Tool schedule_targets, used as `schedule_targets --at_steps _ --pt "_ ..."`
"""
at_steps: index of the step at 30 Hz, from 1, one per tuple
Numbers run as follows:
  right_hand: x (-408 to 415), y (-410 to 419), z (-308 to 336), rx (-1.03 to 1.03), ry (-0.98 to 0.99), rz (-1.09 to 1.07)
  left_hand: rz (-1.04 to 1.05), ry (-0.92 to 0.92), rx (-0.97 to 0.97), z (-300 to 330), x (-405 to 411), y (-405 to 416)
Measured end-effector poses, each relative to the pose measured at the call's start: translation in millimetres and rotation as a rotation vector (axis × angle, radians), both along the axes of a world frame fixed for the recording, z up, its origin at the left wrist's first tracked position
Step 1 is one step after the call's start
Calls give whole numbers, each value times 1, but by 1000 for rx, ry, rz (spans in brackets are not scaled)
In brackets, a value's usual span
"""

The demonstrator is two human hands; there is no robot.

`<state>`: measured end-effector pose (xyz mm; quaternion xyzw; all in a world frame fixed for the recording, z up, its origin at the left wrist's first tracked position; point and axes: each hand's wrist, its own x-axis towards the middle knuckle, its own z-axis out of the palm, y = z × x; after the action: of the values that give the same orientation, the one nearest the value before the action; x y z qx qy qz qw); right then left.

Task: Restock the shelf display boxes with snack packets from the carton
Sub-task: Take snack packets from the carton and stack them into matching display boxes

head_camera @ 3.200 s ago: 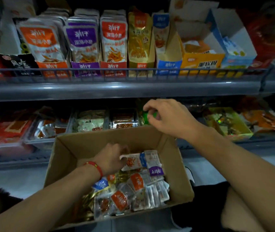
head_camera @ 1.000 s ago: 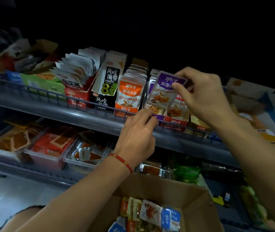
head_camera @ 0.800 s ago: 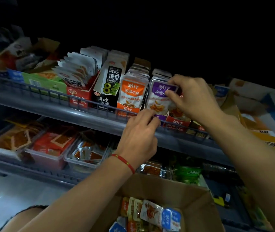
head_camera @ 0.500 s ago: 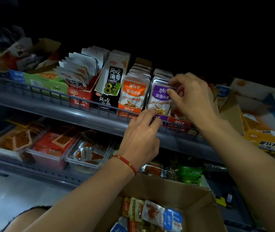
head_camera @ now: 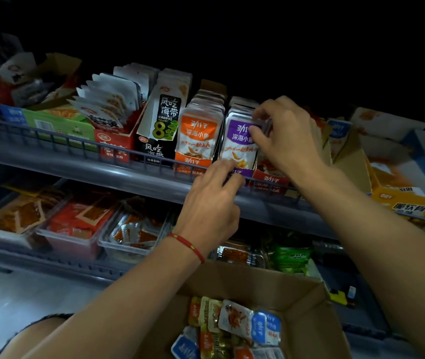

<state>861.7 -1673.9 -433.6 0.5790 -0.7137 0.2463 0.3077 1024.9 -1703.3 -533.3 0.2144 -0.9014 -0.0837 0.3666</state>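
Purple-topped foil snack packet (head_camera: pixel 241 141), aloft a second ago, now sits at the front of its purple cardboard display box (head_camera: pixel 242 174), right grip (head_camera: pixel 282 136) pinching its top corner, left grip (head_camera: pixel 212 200) curled just below, steadying the box: nearly seated.

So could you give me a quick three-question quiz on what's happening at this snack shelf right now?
1. True or false: the right hand is at the purple packets.
2. Which packets stand immediately left of the purple ones: A orange, B blue, C green?
3. What is on the left hand's wrist?

Key: 1 true. 2 A, the orange packets. 3 A red string bracelet.
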Motion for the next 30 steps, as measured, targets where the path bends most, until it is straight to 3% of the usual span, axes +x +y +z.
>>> schedule_targets --at_steps 6,8,11,14,16,18,23,28,30 --pt "7 47 -10 -94 -18 114 -33 47 -69 -7 8 13" --pt "11 78 -27 -55 -52 158 -78 -19 -53 -17 12 23" --pt "13 125 -75 160 -43 174 -177 -311 -13 -42 17 45" --pt "12 161 -125 518 -70 156 -249 -696 20 -77 17 63" --pt "6 172 -143 761 -125 136 -284 -923 135 -102 16 70" --pt "-5 178 -145 860 -196 124 -326 -1071 206 -126 12 76" --pt "-35 182 -134 768 -473 134 -336 -1150 160 -187 -14 86" --pt "-45 190 -132 693 -568 167 -309 -1103 -40 -241 -39 78" --pt "-44 193 -132 705 -585 180 -306 -1101 -26 -250 -43 77"
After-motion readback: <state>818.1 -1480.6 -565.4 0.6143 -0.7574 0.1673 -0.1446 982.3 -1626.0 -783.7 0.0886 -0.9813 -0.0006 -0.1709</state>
